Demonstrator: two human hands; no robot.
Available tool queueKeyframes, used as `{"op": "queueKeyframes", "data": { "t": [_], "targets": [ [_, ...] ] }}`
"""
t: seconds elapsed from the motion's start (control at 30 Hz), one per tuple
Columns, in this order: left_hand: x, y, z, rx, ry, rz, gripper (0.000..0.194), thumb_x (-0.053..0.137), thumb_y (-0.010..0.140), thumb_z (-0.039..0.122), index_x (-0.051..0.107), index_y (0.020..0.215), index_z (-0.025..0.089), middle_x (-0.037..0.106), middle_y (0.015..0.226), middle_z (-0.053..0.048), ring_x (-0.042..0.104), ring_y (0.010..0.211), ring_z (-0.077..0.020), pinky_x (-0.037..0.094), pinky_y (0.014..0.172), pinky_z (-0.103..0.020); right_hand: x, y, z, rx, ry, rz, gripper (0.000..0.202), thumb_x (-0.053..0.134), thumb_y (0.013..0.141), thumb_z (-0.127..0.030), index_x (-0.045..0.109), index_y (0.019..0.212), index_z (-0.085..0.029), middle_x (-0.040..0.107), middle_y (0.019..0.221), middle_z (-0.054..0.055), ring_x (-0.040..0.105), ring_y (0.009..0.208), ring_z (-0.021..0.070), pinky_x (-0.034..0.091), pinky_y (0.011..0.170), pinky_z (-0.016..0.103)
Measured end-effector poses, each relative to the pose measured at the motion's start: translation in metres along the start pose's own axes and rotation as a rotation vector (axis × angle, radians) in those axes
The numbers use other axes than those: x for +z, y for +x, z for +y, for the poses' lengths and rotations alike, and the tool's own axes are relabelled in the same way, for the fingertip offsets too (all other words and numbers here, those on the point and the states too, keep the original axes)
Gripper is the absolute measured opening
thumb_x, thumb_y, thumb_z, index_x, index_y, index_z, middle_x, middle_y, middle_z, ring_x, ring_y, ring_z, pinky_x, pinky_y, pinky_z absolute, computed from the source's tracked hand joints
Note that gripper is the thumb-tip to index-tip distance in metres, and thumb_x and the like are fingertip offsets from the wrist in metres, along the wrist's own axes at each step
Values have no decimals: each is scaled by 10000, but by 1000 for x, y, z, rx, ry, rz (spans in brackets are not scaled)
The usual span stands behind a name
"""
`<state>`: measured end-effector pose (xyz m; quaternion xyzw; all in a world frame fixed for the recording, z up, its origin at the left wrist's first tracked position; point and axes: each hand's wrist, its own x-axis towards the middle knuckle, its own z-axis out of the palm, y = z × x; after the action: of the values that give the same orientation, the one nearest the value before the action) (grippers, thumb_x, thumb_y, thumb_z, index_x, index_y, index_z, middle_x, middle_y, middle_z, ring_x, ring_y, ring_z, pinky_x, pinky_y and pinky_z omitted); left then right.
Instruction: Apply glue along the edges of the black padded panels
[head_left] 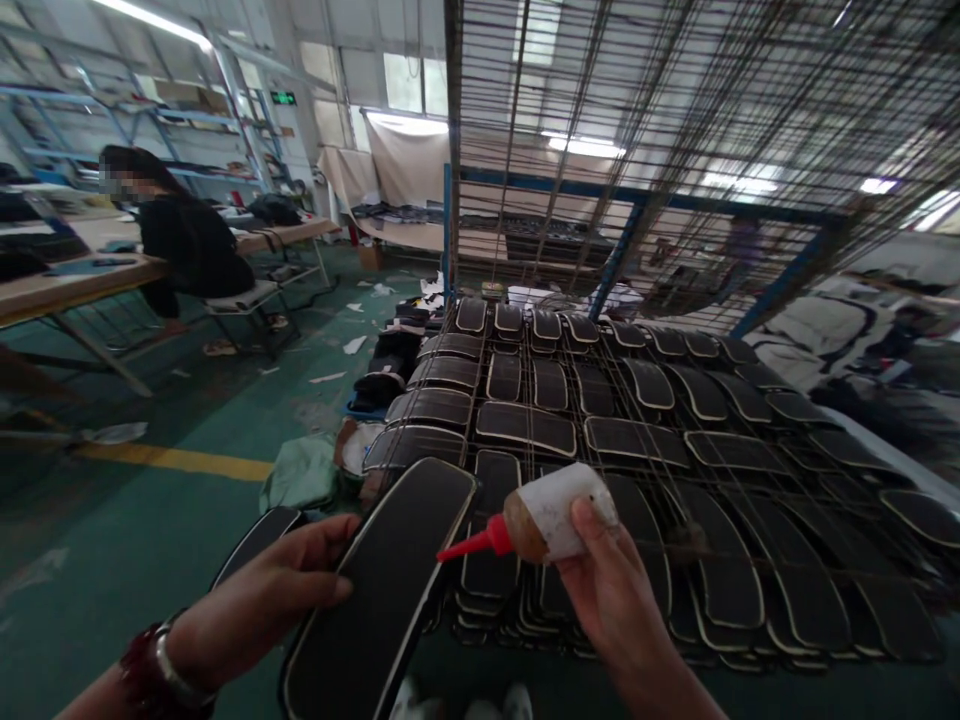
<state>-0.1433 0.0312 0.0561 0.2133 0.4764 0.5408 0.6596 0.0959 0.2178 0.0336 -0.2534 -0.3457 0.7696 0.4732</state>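
Observation:
My left hand (pixel 292 575) grips a long black padded panel (pixel 390 560) by its left edge, thumb on top. A pale line runs around the panel's rim. In my right hand (pixel 611 575) is a glue bottle (pixel 559 510) with a whitish wrapping and a red nozzle, tilted sideways. The nozzle tip points left and meets the pale line at the panel's right edge. A second dark panel (pixel 259 540) shows partly behind my left wrist. Beyond the bottle, many similar panels (pixel 525 430) lie in rows on a wire rack.
Stacked wire mesh shelves (pixel 675 110) with blue bars rise above the panels. At the left, a person in black (pixel 187 235) sits at a wooden worktable (pixel 112 270). A green cloth bundle (pixel 304 475) and paper scraps lie on the green floor.

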Motion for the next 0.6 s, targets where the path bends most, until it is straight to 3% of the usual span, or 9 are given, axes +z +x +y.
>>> {"op": "queueKeyframes", "data": {
  "t": [0.2, 0.33, 0.47, 0.6],
  "targets": [
    [2, 3, 1, 2, -84, 48, 354, 703, 747, 104, 701, 1086, 205, 787, 1003, -42, 741, 899, -246, 576, 824, -353, 2, -10, 6, 15, -27, -48, 425, 920, 753, -369, 701, 1080, -211, 672, 940, 48, 618, 836, 201, 565, 697, 256],
    [2, 4, 0, 19, -110, 115, 340, 705, 728, 87, 688, 1057, 171, 790, 966, -54, 750, 874, -252, 596, 786, -343, 0, -16, 10, 32, -49, -84, 518, 900, 769, -395, 653, 1189, -217, 678, 1032, 93, 629, 929, 264, 570, 781, 344],
    [0, 4, 0, 31, -119, 148, 360, 682, 733, 72, 654, 1085, 145, 787, 951, -75, 753, 841, -251, 608, 762, -350, 0, -23, 11, 54, -81, -208, 508, 858, 818, -381, 622, 1242, -230, 679, 1096, 133, 641, 977, 307, 562, 845, 424],
    [0, 4, 1, 27, -102, 229, 380, 676, 730, 63, 620, 1100, 127, 787, 940, -98, 753, 792, -238, 612, 735, -344, 4, -29, 10, -10, -66, -336, 477, 818, 851, -373, 603, 1254, -238, 681, 1103, 138, 647, 993, 319, 568, 835, 430]
  ]
}}
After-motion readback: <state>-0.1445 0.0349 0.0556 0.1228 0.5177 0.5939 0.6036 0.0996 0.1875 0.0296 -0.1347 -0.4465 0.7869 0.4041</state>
